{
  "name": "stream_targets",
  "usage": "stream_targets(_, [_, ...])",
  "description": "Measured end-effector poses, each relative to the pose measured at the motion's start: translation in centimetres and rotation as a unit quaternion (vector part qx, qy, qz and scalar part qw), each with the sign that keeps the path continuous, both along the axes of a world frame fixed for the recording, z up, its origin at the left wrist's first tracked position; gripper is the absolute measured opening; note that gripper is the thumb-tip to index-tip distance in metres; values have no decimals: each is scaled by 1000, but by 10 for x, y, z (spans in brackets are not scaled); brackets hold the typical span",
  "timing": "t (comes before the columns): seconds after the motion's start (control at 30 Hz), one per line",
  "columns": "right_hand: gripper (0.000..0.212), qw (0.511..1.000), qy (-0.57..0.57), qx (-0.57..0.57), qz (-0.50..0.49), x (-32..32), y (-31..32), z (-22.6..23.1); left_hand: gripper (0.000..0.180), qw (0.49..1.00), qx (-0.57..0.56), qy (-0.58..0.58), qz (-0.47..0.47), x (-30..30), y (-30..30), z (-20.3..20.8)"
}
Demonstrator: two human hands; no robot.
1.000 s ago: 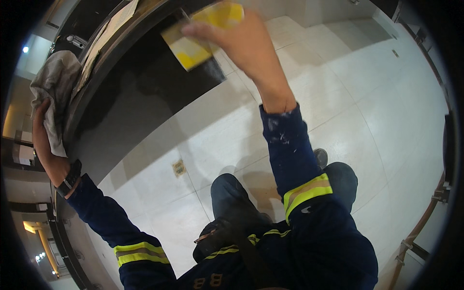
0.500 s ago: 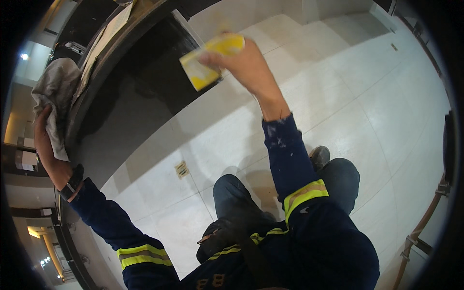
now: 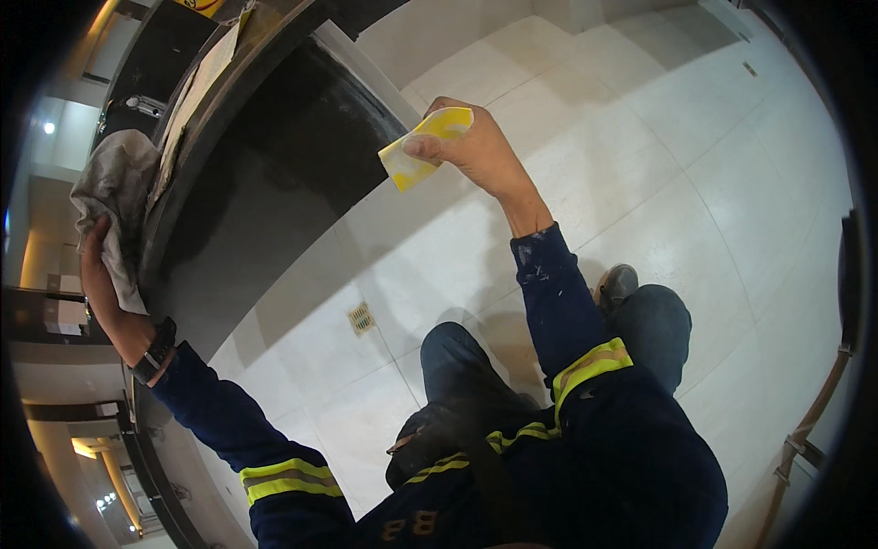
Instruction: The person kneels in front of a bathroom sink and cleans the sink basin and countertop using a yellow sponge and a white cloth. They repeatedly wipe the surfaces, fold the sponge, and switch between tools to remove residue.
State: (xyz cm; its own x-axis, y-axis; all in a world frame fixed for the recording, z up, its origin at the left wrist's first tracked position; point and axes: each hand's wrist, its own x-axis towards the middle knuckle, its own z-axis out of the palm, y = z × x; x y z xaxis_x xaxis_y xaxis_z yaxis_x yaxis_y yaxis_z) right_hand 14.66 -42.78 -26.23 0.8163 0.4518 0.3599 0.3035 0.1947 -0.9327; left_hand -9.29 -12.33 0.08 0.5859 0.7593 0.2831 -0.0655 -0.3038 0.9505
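My right hand [image 3: 464,151] pinches a bent piece of yellow sandpaper [image 3: 400,166], thumb on its near face, which is smeared with white. It is held in the air by the right end of a dark, glossy panel [image 3: 265,174], beside a pale strip [image 3: 366,69]; whether it touches either I cannot tell. At the far left my left hand [image 3: 96,240] is closed on a crumpled grey cloth [image 3: 119,178]. The cloth hangs at the dark counter edge [image 3: 197,151], and some of my fingers are hidden by it.
Cardboard [image 3: 197,91] lies along the counter top near a metal tap [image 3: 146,106]. A floor drain [image 3: 360,318] is set in the pale tiles [image 3: 640,201]. My bent knees [image 3: 457,361] are below. A brown pipe [image 3: 805,416] runs along the right side.
My right hand has moved down and slightly right with the sandpaper, showing more of the pale strip beside the panel. The left hand keeps hold of the cloth; the view has shifted slightly.
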Motion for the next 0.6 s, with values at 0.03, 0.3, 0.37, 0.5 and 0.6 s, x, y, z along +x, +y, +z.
stream_targets(0.03, [60, 1000, -12, 3, -20, 4, 3, 1, 50, 1000, 7, -12, 8, 2, -4, -1])
stream_targets(0.3, [67, 992, -102, 70, -9, 14, 16, 75, 44, 999, 25, -8, 30, 3, -3, 0])
stream_targets(0.37, [66, 999, -19, -24, 35, 5, 3, 31, 45, 999, 24, -6, 25, -1, 1, 2])
stream_targets(0.5, [52, 984, 151, -96, -18, -17, -18, -111, 45, 999, 16, 4, 40, 0, 5, 3])
stream_targets(0.6, [45, 976, 186, -101, -42, -24, -35, -117, 43, 1000, -5, -3, 29, -2, 1, 5])
